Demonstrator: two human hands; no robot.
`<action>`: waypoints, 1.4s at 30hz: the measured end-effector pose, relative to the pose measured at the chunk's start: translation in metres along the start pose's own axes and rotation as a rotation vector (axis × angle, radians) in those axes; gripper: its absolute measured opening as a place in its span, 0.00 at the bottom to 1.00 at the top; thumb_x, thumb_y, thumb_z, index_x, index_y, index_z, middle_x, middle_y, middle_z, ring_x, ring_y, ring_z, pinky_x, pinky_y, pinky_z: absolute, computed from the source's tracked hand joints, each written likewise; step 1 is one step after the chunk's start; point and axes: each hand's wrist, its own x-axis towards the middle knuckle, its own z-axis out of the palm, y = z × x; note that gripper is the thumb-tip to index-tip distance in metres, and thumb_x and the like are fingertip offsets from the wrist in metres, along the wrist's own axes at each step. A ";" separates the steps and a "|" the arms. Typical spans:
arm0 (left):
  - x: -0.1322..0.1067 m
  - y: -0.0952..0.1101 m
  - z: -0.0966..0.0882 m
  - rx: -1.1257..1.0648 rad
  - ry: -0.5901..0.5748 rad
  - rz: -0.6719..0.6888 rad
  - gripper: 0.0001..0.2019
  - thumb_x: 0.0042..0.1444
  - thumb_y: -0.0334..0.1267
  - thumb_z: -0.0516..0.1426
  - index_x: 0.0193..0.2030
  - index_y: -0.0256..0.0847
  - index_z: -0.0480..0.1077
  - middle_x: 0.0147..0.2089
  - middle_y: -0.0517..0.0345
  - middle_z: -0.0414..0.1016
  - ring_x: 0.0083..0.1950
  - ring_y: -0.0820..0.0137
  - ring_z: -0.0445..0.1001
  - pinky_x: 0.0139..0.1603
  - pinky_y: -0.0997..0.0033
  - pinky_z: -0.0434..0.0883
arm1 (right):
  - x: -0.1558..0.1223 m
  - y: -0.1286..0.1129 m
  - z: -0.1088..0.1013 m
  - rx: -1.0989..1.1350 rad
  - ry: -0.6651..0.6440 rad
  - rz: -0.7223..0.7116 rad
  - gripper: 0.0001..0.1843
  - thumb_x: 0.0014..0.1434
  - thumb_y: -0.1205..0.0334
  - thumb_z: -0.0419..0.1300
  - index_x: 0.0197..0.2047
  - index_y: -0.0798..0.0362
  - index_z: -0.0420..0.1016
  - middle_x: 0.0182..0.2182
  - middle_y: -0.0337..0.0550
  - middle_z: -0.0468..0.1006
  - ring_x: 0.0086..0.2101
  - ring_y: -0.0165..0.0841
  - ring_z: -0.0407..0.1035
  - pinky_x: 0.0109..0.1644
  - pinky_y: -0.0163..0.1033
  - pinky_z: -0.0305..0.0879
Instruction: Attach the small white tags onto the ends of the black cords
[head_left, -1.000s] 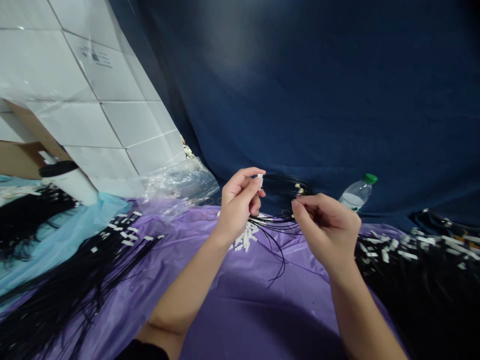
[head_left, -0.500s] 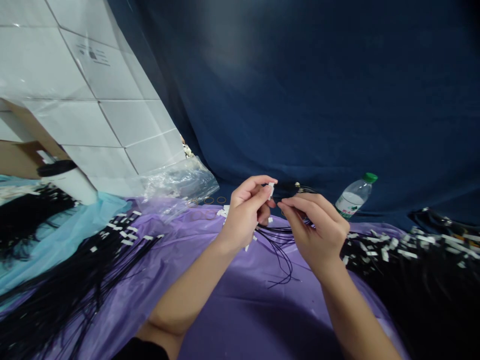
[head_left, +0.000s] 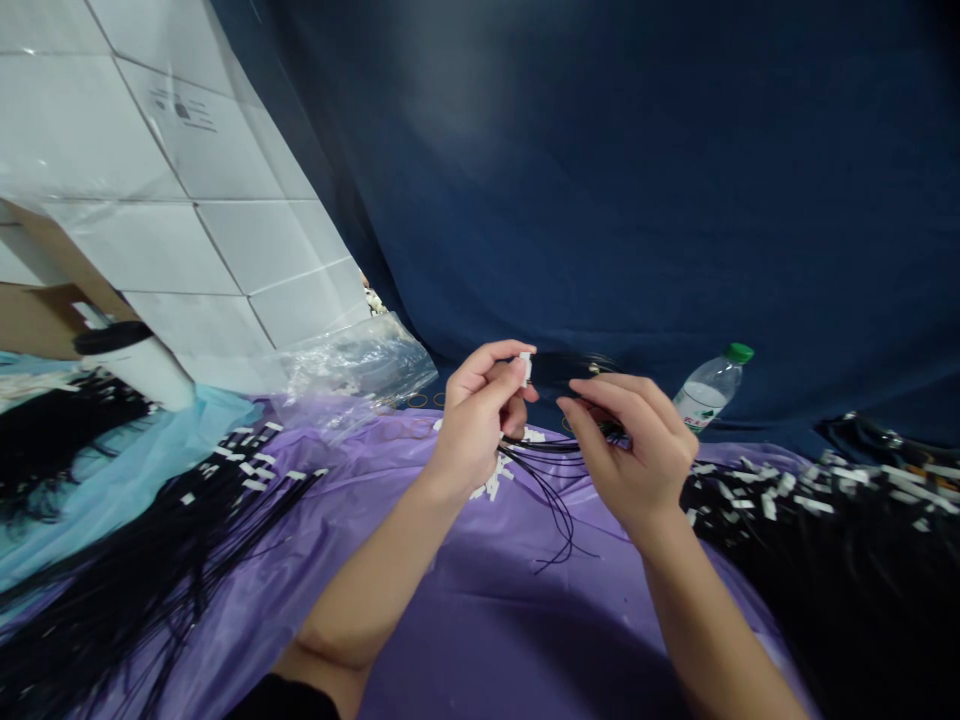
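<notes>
My left hand (head_left: 480, 420) pinches a small white plastic connector (head_left: 526, 369) upright between thumb and index finger, its other fingers curled in below. Thin black wires (head_left: 547, 447) run from beneath this hand across to my right hand (head_left: 637, 445), which is curled round the wires with its thumb and index tips a little apart. Its inner fingers are partly hidden. Loose wire ends droop over the purple cloth (head_left: 480, 590). Behind the left hand lie small white connectors (head_left: 491, 485) in a heap, partly covered by it.
Black wires with white ends (head_left: 247, 460) lie at left; another big pile (head_left: 817, 500) is at right. A green-capped bottle (head_left: 709, 390) stands behind my right hand. White boxes (head_left: 180, 240), a lidded cup (head_left: 139, 360) and clear plastic bags (head_left: 360, 360) are at left. A dark blue curtain (head_left: 600, 200) hangs behind.
My left hand has shifted slightly left with the connector, away from my right hand. The right thumb and index tips have parted a little. More of the white heap shows.
</notes>
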 end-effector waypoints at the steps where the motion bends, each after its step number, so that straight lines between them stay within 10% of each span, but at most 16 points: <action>1: 0.002 0.002 -0.002 -0.006 0.028 0.015 0.08 0.55 0.39 0.61 0.41 0.42 0.73 0.23 0.64 0.68 0.13 0.84 0.56 0.13 0.81 0.51 | 0.001 -0.001 -0.003 -0.028 0.033 0.001 0.15 0.55 0.72 0.65 0.44 0.47 0.75 0.36 0.42 0.77 0.34 0.33 0.73 0.36 0.39 0.74; 5: 0.013 0.009 -0.013 -0.080 0.170 0.043 0.07 0.56 0.38 0.60 0.42 0.43 0.70 0.24 0.66 0.66 0.14 0.85 0.56 0.14 0.83 0.51 | 0.005 -0.010 -0.019 -0.079 0.111 -0.067 0.17 0.50 0.75 0.68 0.42 0.48 0.75 0.34 0.42 0.76 0.33 0.34 0.72 0.38 0.41 0.73; 13: 0.022 0.018 -0.022 -0.262 0.293 0.066 0.06 0.58 0.37 0.59 0.41 0.44 0.66 0.26 0.69 0.62 0.14 0.86 0.52 0.11 0.82 0.45 | 0.001 -0.020 -0.014 0.138 -0.463 0.043 0.04 0.62 0.67 0.59 0.39 0.52 0.75 0.32 0.41 0.78 0.31 0.29 0.73 0.35 0.35 0.72; 34: 0.018 0.011 -0.015 -0.317 0.321 0.161 0.03 0.61 0.37 0.56 0.41 0.45 0.65 0.27 0.69 0.62 0.14 0.85 0.52 0.11 0.82 0.46 | -0.014 -0.026 0.009 0.051 -0.580 0.169 0.08 0.62 0.68 0.56 0.42 0.52 0.75 0.34 0.41 0.78 0.30 0.30 0.72 0.35 0.34 0.68; 42: 0.019 0.012 -0.020 -0.366 0.324 0.068 0.05 0.60 0.38 0.56 0.41 0.44 0.64 0.28 0.69 0.60 0.15 0.86 0.51 0.11 0.84 0.46 | -0.018 -0.006 0.016 0.154 -0.581 -0.071 0.18 0.62 0.77 0.54 0.47 0.49 0.78 0.46 0.42 0.79 0.41 0.34 0.72 0.45 0.41 0.72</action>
